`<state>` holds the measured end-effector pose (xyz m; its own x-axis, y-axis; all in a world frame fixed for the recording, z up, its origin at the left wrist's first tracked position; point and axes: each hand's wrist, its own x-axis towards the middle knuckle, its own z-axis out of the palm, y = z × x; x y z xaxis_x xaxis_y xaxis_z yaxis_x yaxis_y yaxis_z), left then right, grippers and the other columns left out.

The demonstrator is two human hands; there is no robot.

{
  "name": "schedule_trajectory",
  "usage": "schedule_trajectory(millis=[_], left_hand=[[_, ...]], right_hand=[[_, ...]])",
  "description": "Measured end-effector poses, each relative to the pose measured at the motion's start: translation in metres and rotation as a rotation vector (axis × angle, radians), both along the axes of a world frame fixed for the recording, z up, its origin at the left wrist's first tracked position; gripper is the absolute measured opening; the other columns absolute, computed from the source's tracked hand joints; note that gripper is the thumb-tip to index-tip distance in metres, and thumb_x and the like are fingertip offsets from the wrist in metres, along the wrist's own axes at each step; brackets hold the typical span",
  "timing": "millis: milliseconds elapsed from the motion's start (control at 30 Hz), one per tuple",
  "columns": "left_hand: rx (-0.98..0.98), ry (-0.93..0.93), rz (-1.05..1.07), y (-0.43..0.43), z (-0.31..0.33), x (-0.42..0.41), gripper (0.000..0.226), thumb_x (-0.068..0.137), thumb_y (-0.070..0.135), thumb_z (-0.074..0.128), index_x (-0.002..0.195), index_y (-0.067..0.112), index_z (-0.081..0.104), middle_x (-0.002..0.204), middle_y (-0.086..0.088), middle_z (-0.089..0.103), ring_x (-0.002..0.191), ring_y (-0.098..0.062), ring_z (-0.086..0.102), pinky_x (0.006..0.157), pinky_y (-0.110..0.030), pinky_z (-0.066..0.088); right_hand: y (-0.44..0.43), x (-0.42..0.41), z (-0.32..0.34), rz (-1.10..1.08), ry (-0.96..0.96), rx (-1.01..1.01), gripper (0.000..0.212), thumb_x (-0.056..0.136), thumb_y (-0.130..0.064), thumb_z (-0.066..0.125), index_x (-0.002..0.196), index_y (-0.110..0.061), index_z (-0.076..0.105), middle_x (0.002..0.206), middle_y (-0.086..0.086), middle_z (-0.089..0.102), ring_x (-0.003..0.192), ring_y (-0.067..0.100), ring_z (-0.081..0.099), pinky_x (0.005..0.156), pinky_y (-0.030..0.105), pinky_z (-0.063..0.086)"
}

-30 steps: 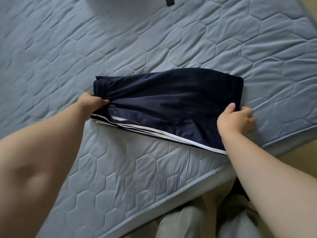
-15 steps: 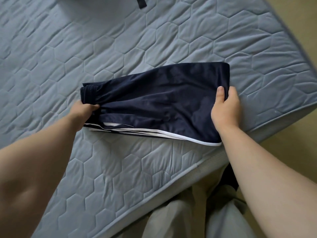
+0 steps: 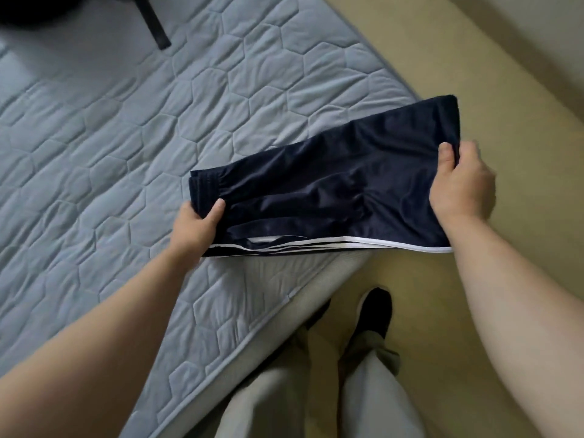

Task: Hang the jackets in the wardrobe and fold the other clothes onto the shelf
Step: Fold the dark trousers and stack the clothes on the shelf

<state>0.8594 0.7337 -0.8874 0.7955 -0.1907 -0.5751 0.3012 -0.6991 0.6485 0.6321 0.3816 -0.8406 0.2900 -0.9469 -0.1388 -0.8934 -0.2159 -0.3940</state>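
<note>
Over the near right edge of the quilted grey-blue mattress [image 3: 126, 153], stitched in a hexagon pattern, a folded navy-blue garment [image 3: 331, 191] of shiny fabric is held out flat between both hands. White stripes run along its near long edge, and a gathered elastic band shows at its left end.

The left hand [image 3: 196, 227] grips that left end just below the elastic band, thumb pressed on top of the cloth and fingers tucked out of sight beneath it. The right hand [image 3: 461, 184] grips the right end, thumb on top and fingers curled round the short edge.

The garment's left part lies above the mattress edge. I cannot tell whether it touches the quilting. Its right part reaches past the mattress corner and hangs over the tan floor [image 3: 410, 64].

Near the far edge of the mattress lies a flat black strap [image 3: 155, 26], well apart from the garment. Below the hands, on the floor just beside the mattress, stand the person's legs in pale grey trousers [image 3: 284, 393], with one dark shoe [image 3: 374, 311] pointing forward.
</note>
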Motion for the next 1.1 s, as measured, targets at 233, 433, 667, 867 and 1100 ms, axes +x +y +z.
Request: schedule_trajectory(millis=[233, 433, 667, 867, 1100], left_hand=[[0.489, -0.333, -0.056, -0.065, 0.017, -0.057, 0.072, 0.095, 0.048, 0.059, 0.146, 0.006, 0.032, 0.146, -0.018, 0.041, 0.135, -0.037, 0.042, 0.109, -0.046, 0.033], [0.231, -0.731, -0.978, -0.151, 0.030, -0.112, 0.106, 0.077, 0.066, 0.066, 0.159, 0.022, 0.015, 0.167, -0.006, 0.012, 0.154, -0.029, 0.009, 0.122, -0.048, 0.012], [0.527, -0.545, -1.361, -0.221, -0.020, -0.134, 0.153, 0.054, 0.084, 0.073, 0.156, 0.022, -0.023, 0.165, -0.012, -0.021, 0.153, -0.034, -0.013, 0.119, -0.066, 0.007], [0.081, -0.306, -0.900, -0.201, 0.007, -0.122, 0.114, 0.066, 0.070, 0.067, 0.159, 0.025, 0.020, 0.166, -0.006, 0.018, 0.153, -0.023, 0.016, 0.123, -0.047, 0.021], [-0.335, 0.379, 0.288, -0.094, 0.037, -0.082, 0.015, 0.084, 0.011, 0.066, 0.090, 0.018, 0.078, 0.067, 0.000, 0.070, 0.056, -0.013, 0.062, 0.051, -0.025, 0.047]], right_hand=[[-0.027, -0.029, 0.031, 0.004, 0.030, -0.032, 0.039, 0.105, -0.051, 0.033, 0.104, -0.014, 0.047, 0.097, 0.023, 0.064, 0.075, 0.037, 0.045, 0.063, 0.041, 0.037], [-0.004, -0.020, 0.050, 0.086, 0.032, -0.078, 0.038, 0.106, -0.049, 0.034, 0.101, -0.014, 0.048, 0.088, 0.019, 0.066, 0.068, 0.034, 0.040, 0.059, 0.039, 0.032], [0.021, -0.004, 0.050, 0.168, 0.042, -0.020, 0.035, 0.106, -0.045, 0.034, 0.108, -0.015, 0.052, 0.102, 0.016, 0.068, 0.081, 0.041, 0.058, 0.062, 0.038, 0.031], [0.058, 0.033, 0.063, 0.278, -0.176, 0.244, 0.029, 0.106, -0.037, 0.043, 0.119, -0.015, 0.057, 0.113, 0.014, 0.070, 0.104, 0.036, 0.063, 0.075, 0.033, 0.044], [0.151, 0.100, 0.076, 0.469, -0.230, 0.430, 0.054, 0.107, -0.032, 0.039, 0.158, -0.018, 0.026, 0.133, 0.015, 0.060, 0.115, 0.035, 0.061, 0.091, 0.044, 0.050]])
